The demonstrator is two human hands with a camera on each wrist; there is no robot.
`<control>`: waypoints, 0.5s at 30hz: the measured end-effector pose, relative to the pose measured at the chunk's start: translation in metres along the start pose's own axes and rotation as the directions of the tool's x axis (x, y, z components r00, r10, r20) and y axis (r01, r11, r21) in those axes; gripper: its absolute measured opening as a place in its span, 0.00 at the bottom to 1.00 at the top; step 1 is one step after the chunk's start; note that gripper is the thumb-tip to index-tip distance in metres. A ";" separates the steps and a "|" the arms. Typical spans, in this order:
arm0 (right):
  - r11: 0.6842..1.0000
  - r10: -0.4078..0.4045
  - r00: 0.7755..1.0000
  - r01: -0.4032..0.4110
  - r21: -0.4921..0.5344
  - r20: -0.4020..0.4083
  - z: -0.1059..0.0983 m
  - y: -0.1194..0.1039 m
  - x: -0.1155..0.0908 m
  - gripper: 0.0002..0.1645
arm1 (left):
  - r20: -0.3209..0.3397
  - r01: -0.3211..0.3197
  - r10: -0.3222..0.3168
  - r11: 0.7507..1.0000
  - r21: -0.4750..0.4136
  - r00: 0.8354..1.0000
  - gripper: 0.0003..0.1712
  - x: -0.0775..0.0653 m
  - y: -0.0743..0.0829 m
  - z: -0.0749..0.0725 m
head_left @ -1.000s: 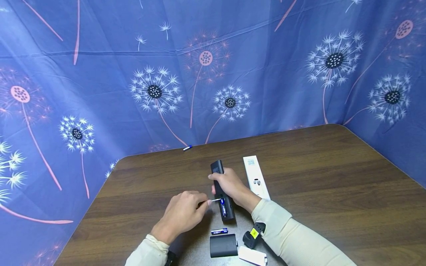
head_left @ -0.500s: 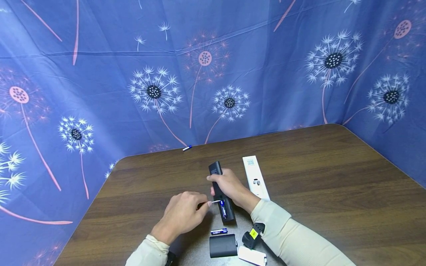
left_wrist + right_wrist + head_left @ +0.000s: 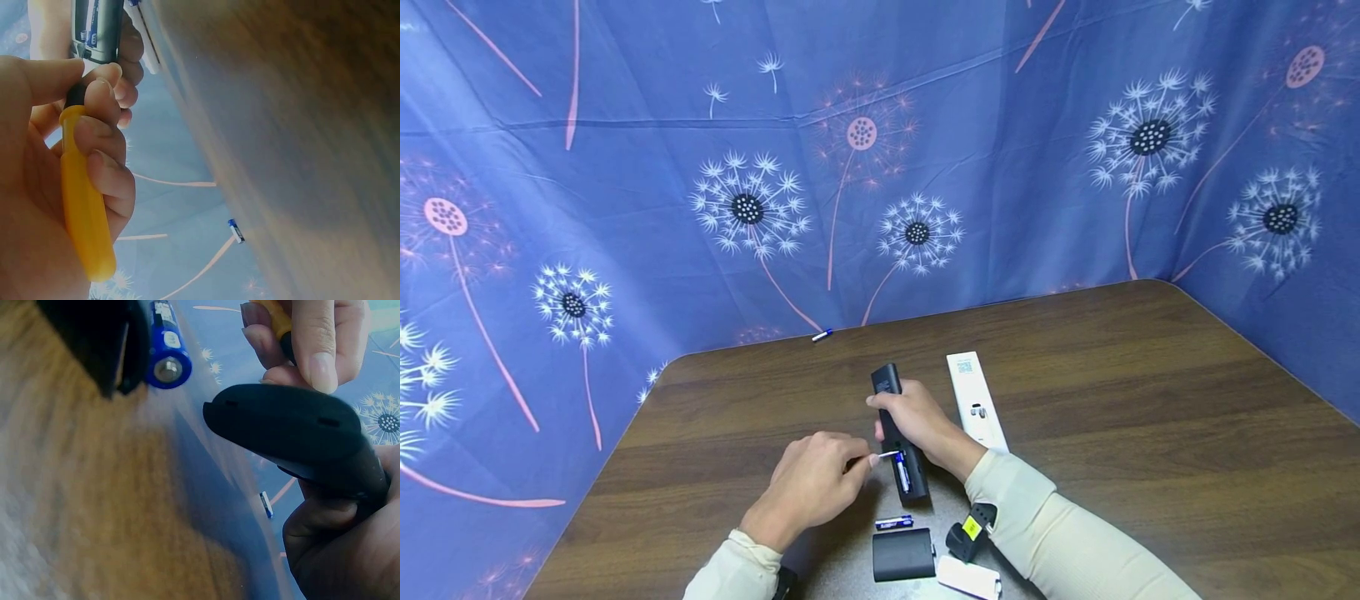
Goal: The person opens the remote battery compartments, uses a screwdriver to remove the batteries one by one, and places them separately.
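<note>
My left hand (image 3: 816, 479) grips a screwdriver, whose yellow handle (image 3: 87, 200) lies along the palm in the left wrist view. In the head view its thin shaft (image 3: 888, 454) reaches into the open battery compartment of a long black remote control (image 3: 887, 383), at the upper end of a blue and white battery (image 3: 902, 472). Whether the tip touches the battery cannot be told. My right hand (image 3: 925, 421) holds the remote control around its middle, compartment facing up. Just below its near end lies a loose blue and white battery (image 3: 894, 522) on the table.
A flat black rectangular piece (image 3: 901, 556) and a small white piece (image 3: 968, 577) lie near the front. Beyond my right wrist is a long white box (image 3: 973, 387). Another battery (image 3: 822, 335) lies at the table's (image 3: 1112, 375) far edge, before a blue patterned cloth (image 3: 1000, 167).
The battery in the compartment shows more of its white side than before. Both hands, the screwdriver and the remote control have hardly moved.
</note>
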State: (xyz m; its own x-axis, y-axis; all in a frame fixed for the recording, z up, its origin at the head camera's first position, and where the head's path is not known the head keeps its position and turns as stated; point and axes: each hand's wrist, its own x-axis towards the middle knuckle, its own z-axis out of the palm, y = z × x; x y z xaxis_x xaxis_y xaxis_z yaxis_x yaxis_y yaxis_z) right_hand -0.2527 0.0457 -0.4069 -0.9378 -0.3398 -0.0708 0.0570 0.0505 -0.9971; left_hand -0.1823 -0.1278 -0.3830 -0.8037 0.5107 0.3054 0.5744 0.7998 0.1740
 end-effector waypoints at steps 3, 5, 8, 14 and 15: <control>1.000 0.000 1.000 0.000 0.007 -0.001 0.000 0.000 0.000 0.18 | -0.003 -0.002 0.002 1.000 0.004 1.000 0.20 0.000 0.000 0.000; 1.000 0.000 1.000 0.000 0.008 -0.002 0.000 0.000 0.000 0.18 | -0.004 -0.003 0.003 1.000 0.003 1.000 0.21 0.000 -0.001 0.000; 1.000 0.001 1.000 -0.001 0.006 -0.002 0.000 0.001 0.000 0.17 | -0.004 -0.004 0.004 1.000 0.002 1.000 0.22 -0.001 -0.001 0.000; 1.000 0.006 1.000 -0.006 0.012 -0.013 0.001 -0.001 0.000 0.17 | -0.010 -0.012 0.012 1.000 0.011 1.000 0.22 -0.001 -0.002 0.000; 1.000 0.008 1.000 -0.007 0.013 -0.017 0.001 -0.001 0.000 0.18 | -0.011 -0.014 0.014 1.000 0.012 1.000 0.21 -0.001 -0.002 0.000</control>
State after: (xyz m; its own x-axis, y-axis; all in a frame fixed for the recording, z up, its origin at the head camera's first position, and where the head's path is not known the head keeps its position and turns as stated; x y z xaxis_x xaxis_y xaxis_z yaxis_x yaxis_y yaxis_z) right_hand -0.2522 0.0449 -0.4061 -0.9430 -0.3235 -0.0779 0.0685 0.0404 -0.9968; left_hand -0.1824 -0.1296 -0.3837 -0.7939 0.5184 0.3180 0.5836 0.7965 0.1585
